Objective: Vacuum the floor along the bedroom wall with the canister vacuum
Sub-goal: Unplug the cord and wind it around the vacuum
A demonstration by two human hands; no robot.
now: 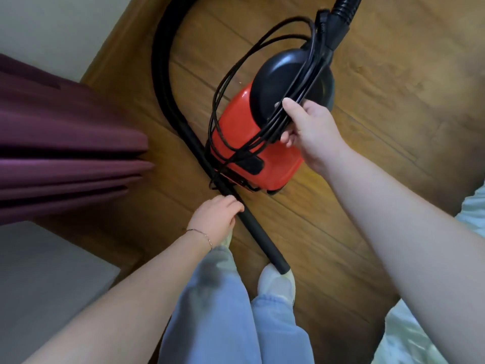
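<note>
A red canister vacuum (252, 156) with a black top sits on the wooden floor (380, 82). Loops of black power cord (236, 74) hang over it. My right hand (307, 127) grips a bundle of those cord loops beside the black top. A black hose (162, 56) curves round the vacuum's left side and runs into a straight black tube (259, 240) that ends by my shoe. My left hand (215, 219) curls its fingers over that tube just below the vacuum.
Dark purple curtains (65, 153) hang at the left, against a pale wall (47, 27). A white surface (47, 271) lies at lower left, and pale bedding (409, 334) at lower right. My legs and light shoes (275, 282) stand at bottom centre.
</note>
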